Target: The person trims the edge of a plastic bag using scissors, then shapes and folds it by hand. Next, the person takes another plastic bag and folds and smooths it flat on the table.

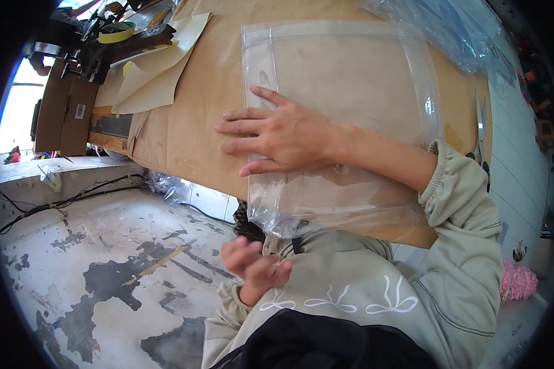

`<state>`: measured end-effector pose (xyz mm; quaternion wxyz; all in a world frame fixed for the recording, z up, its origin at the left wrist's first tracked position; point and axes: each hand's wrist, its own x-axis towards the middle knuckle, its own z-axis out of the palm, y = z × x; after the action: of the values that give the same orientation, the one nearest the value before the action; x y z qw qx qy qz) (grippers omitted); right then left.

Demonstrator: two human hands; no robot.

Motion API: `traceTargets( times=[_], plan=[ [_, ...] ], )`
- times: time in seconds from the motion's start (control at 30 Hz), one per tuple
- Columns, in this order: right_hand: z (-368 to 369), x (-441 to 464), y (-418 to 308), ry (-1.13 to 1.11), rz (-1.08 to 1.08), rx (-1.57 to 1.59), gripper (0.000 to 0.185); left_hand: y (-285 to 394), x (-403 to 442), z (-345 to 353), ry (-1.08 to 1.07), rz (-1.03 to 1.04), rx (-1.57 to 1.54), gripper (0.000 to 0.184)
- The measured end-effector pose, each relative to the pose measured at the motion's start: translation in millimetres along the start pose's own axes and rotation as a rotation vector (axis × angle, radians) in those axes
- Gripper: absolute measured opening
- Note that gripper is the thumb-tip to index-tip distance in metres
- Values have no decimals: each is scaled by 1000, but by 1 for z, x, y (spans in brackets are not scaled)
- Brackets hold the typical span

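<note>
My right hand [286, 132] lies palm down with its fingers spread on a clear plastic bag [351, 74]. The fingertips reach past its left edge onto brown paper [209, 135]. The bag is spread flat, with bands along its left, top and right sides; its lower corner hangs over the table edge toward my lap. Close to my body, below that corner, my left hand [255, 264] is raised with fingers loosely bent and thumb apart. It is slightly blurred, and nothing shows in it.
Scissors [481, 126] lie at the table's right side. More clear plastic film [455, 37] is bunched at the upper right. At the upper left are cream paper sheets [160, 67], a yellow tape roll [116, 32] on a dark device, and a cardboard box [74, 117].
</note>
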<state>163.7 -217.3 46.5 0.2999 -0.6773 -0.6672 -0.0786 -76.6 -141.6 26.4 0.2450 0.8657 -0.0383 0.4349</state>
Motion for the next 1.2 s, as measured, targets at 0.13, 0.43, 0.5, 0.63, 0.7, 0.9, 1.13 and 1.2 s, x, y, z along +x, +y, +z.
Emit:
traceTargets(
  times=[0.13,0.43,0.5,0.63,0.7,0.9,1.13,1.2],
  plan=[
    [-23,8,-8,-148,35,187,25,23,23,10,6,-664,-258,47],
    [-6,11,-8,23,8,227,17,24,36,6,-147,-599,-117,17],
    [-10,12,-6,-3,35,226,17,22,38,5,-169,-575,-148,18],
    [-7,12,-6,50,22,222,19,24,37,8,-117,-639,-277,10],
    [-3,12,-4,92,-8,195,21,23,35,7,-127,-684,-317,11],
    [-3,12,-7,90,1,181,36,22,10,7,-133,-758,-292,10],
    [-5,12,-17,-4,69,-63,52,34,0,-4,-172,-1156,-630,14],
    [-8,14,-21,-63,115,-136,54,39,15,-1,-25,-1252,-949,15]
  ],
)
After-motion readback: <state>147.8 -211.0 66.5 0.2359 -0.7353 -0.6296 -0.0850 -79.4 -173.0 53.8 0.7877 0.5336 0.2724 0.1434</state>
